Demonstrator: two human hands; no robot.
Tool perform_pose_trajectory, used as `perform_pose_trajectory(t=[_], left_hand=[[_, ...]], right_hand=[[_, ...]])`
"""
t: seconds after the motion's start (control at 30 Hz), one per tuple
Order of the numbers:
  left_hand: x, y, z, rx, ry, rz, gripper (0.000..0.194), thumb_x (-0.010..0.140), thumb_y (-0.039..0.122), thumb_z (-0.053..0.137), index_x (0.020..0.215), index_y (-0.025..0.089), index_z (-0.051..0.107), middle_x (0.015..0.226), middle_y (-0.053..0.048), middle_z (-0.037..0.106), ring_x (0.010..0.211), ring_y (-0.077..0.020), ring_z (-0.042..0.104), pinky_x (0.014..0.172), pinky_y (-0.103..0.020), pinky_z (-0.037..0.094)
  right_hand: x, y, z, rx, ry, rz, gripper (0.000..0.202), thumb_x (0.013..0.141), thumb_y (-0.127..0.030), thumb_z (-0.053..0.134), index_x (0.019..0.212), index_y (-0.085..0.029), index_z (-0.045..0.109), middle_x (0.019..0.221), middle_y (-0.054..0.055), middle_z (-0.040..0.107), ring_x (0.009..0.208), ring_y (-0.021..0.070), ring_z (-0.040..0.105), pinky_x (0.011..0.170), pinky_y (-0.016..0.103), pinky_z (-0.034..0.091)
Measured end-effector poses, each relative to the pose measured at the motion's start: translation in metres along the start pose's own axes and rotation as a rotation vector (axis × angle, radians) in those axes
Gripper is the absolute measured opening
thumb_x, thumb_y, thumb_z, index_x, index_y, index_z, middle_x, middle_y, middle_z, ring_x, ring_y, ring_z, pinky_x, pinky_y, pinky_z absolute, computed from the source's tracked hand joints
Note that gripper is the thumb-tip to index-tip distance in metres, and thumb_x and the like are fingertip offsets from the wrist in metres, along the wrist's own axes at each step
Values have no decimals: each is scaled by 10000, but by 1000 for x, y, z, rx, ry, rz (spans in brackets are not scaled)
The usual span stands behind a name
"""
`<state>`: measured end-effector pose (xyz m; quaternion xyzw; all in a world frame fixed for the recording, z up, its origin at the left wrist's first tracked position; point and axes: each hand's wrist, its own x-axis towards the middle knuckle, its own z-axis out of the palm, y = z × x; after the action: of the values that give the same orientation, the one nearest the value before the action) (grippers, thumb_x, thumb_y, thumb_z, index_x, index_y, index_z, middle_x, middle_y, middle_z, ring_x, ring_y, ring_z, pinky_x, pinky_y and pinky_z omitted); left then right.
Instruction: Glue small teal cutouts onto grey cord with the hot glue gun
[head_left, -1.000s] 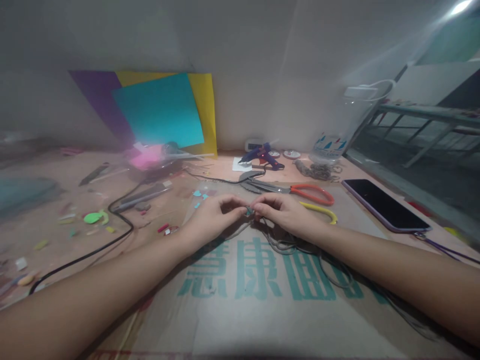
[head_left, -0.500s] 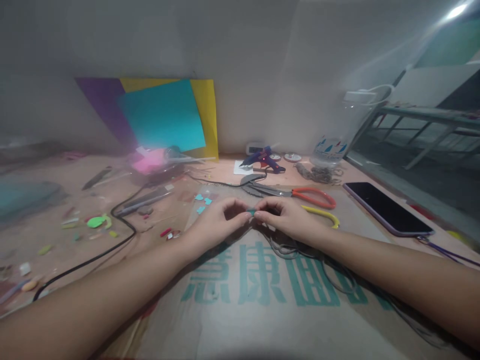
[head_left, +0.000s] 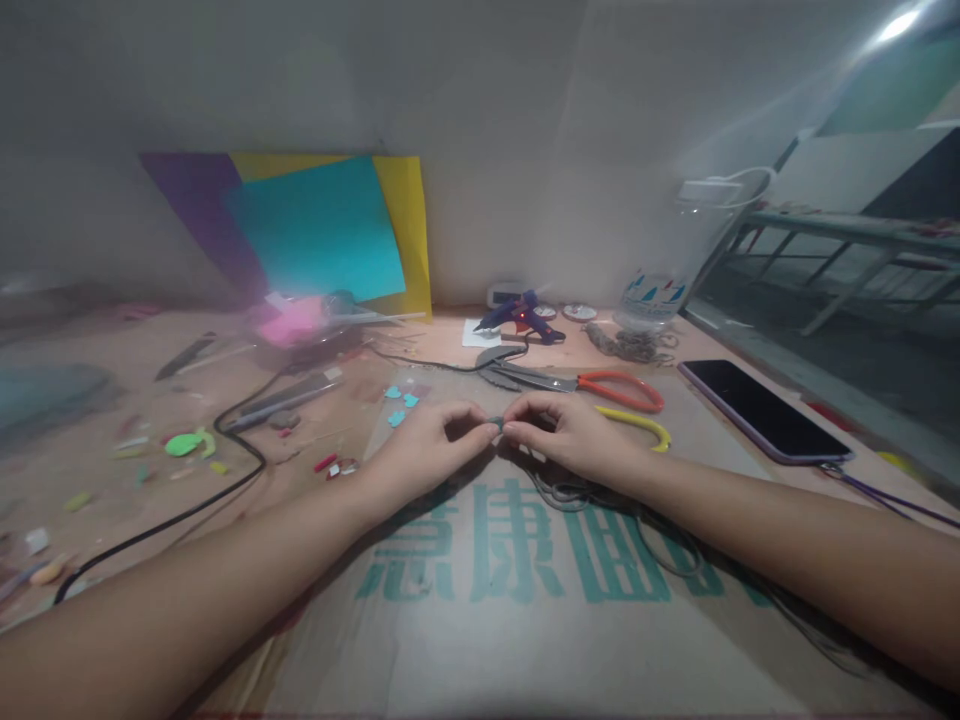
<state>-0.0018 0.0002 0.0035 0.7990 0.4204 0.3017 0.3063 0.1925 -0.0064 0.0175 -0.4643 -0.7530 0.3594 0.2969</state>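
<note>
My left hand (head_left: 439, 440) and my right hand (head_left: 566, 430) meet above the printed board, thumbs and forefingers pinched. Between their fingertips is a small grey-green piece (head_left: 496, 424), mostly covered, so its kind is unclear. Thin grey cord (head_left: 559, 495) lies in loose loops under my right hand and forearm; whether it joins the piece cannot be made out. Scissors (head_left: 547, 380) with one orange and one yellow handle lie just beyond my right hand. Several small turquoise cut pieces (head_left: 396, 393) are beyond my left hand.
A glue gun (head_left: 529, 315) with a red light stands at the back, its black cable (head_left: 247, 470) crossing the left side. A phone (head_left: 765, 412) lies to the right. Coloured sheets (head_left: 322, 230) lean on the wall, near a clear jug (head_left: 656, 290). Small scraps cover the left.
The whole view has shifted slightly, with things sitting a little further left. Both hands stay together at the small piece; its visible part looks greyer and slightly turned.
</note>
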Motion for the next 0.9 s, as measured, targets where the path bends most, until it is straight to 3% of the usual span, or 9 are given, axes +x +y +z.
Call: perform_pose_trajectory(t=[0.13, 0.4, 0.9], left_hand=[[0, 1, 0, -1, 68, 12, 167, 819, 303, 559, 889, 183, 652, 846, -8, 688, 797, -159, 619, 713, -250, 479], [-2, 2, 0, 92, 122, 53, 120, 817, 280, 576, 796, 184, 646, 788, -3, 678, 755, -154, 608, 697, -252, 465], [-2, 2, -2, 57, 59, 7, 216, 859, 343, 502, 860, 189, 654, 830, -2, 693, 781, -164, 615, 694, -247, 456]], right_hand=[[-1, 0, 0, -51, -8, -49, 123, 818, -271, 576, 826, -166, 641, 741, 3, 672, 655, 111, 589, 590, 208, 439], [0, 2, 1, -88, -41, -51, 127, 830, -274, 563, 830, -164, 626, 707, 7, 667, 610, 114, 592, 593, 226, 436], [0, 5, 1, -74, -8, -63, 139, 821, -291, 567, 829, -169, 632, 719, 4, 654, 642, 120, 582, 605, 228, 438]])
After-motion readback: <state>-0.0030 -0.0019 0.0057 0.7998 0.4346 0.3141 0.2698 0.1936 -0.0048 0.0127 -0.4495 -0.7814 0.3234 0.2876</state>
